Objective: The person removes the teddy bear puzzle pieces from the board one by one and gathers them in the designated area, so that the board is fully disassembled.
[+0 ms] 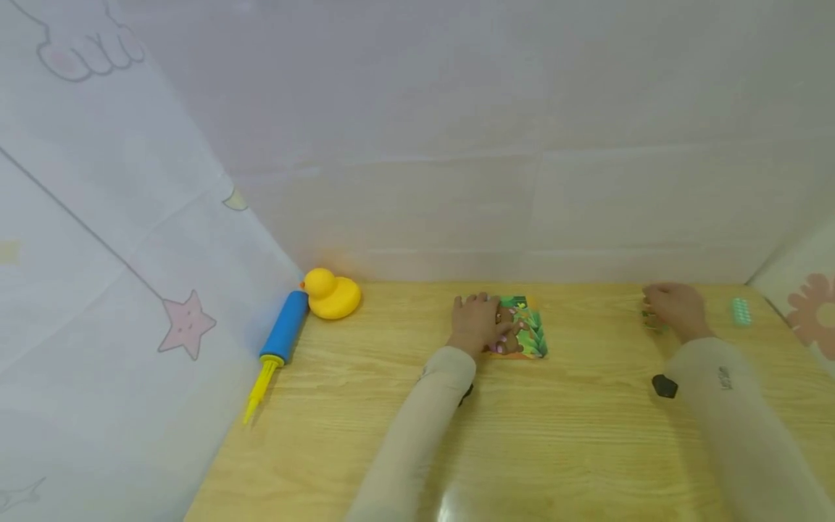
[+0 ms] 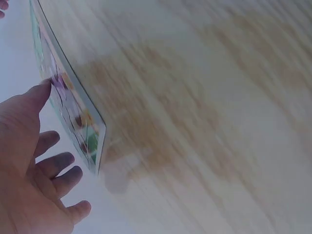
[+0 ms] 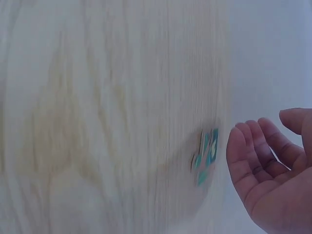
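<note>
A flat jigsaw puzzle (image 1: 533,335) with a cartoon animal among green leaves lies on the wooden table. My left hand (image 1: 473,325) covers its left part, and in the left wrist view the thumb (image 2: 40,92) touches its face while the other fingers extend past its end. Farther right, my right hand (image 1: 680,308) is above some small loose puzzle pieces (image 3: 205,156). Its fingers (image 3: 256,151) bend loosely, with nothing visible between them and the thumb. In the head view, this hand partly hides the pieces.
A yellow rubber duck (image 1: 334,296) and a blue and yellow hand pump (image 1: 285,330) are at the table's left edge. Toward the right edge lies a small mint-green bumpy object (image 1: 741,311). Pale printed sheets (image 1: 417,145) rise behind and beside the table.
</note>
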Motion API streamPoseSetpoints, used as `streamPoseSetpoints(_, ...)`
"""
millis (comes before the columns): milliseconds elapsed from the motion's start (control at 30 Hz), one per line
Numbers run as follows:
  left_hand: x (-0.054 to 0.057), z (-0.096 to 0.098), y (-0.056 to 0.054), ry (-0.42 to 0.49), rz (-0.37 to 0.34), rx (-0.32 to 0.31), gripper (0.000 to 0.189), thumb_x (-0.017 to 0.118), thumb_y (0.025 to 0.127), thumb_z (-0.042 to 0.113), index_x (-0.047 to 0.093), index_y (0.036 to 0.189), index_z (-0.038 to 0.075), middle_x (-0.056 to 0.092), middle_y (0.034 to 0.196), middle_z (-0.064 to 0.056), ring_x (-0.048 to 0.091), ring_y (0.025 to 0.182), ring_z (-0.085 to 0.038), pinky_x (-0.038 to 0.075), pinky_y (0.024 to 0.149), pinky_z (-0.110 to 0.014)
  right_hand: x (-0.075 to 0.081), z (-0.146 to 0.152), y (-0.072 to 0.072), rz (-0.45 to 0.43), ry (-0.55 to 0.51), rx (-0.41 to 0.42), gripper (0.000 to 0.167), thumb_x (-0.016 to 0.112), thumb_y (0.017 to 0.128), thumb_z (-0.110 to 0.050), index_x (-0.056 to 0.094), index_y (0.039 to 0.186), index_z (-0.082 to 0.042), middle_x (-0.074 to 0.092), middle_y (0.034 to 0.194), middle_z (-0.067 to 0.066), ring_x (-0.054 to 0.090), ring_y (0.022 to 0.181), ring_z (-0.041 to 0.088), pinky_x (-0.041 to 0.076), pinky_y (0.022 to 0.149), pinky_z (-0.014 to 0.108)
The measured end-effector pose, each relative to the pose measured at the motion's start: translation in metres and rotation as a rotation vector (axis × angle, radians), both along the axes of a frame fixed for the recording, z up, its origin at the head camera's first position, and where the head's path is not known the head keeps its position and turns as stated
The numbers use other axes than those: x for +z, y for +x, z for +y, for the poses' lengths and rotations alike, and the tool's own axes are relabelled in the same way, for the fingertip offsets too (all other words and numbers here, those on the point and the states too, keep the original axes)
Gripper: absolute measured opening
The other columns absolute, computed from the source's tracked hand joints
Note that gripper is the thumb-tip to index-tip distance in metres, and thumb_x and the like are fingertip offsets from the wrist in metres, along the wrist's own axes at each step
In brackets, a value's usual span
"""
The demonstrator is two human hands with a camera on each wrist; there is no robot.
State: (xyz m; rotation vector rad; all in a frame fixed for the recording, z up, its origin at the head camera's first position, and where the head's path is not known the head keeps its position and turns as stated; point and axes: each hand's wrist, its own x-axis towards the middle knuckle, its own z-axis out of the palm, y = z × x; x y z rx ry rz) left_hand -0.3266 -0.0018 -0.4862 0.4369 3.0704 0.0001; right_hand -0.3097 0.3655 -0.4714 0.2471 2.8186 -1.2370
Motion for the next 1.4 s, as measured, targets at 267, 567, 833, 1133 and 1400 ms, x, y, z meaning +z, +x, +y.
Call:
streamPoseSetpoints(267,-0.008,-0.013,-0.005,-0.005,-0.027,0.043,0.075,0.044,0.094,0.076,0.045,0.153,0.030,0.046,0.159,0.003,0.043,0.147,-0.020,0.026,0.124,-0.056,-0.001,-0.056,-0.021,-0.066,-0.199,0.063,0.064,0.039,0.108,-0.039,0.039,0.151,0.009,0.050,0.144,0.035,0.067,0.113,0.029,0.061,0.089,0.032)
streamPoseSetpoints(567,-0.005,-0.017,-0.002,0.023,-0.041,0.041,0.075,0.042,0.096,0.074,0.041,0.156,0.029,0.042,0.162,0.001,0.038,0.150,-0.021,0.026,0.124,-0.056,-0.008,-0.114,-0.037,-0.059,-0.244,0.086,0.051,0.045,0.107,-0.026,0.052,0.141,0.010,0.060,0.134,0.034,0.072,0.084,0.009,0.062,0.080,0.027)
streamPoseSetpoints(833,-0.006,-0.019,-0.004,0.046,-0.066,0.071,0.072,0.042,0.095,0.075,0.038,0.157,0.037,0.039,0.163,0.002,0.038,0.149,-0.030,0.027,0.124,-0.054,-0.005,-0.159,-0.039,-0.079,-0.307,0.098,0.045,0.049,0.105,-0.020,0.058,0.134,0.013,0.070,0.113,0.028,0.069,0.071,0.008,0.063,0.075,0.030)
streamPoseSetpoints(1133,-0.009,-0.023,-0.006,0.040,-0.048,0.087,0.073,0.045,0.092,0.078,0.040,0.155,0.041,0.042,0.162,0.002,0.035,0.150,-0.034,0.027,0.123,-0.056,-0.013,-0.178,-0.041,-0.108,-0.206,0.186,0.038,0.050,0.103,-0.017,0.065,0.122,0.013,0.071,0.083,0.010,0.067,0.065,0.009,0.061,0.067,0.025)
streamPoseSetpoints(1400,-0.008,-0.024,-0.006,0.060,-0.068,0.115,0.073,0.046,0.092,0.078,0.040,0.155,0.041,0.040,0.163,0.003,0.028,0.154,-0.036,0.026,0.124,-0.055,-0.012,-0.190,-0.038,-0.047,0.007,0.274,0.035,0.050,0.101,-0.017,0.072,0.116,0.006,0.075,0.095,0.016,0.070,0.071,0.013,0.060,0.072,0.031)
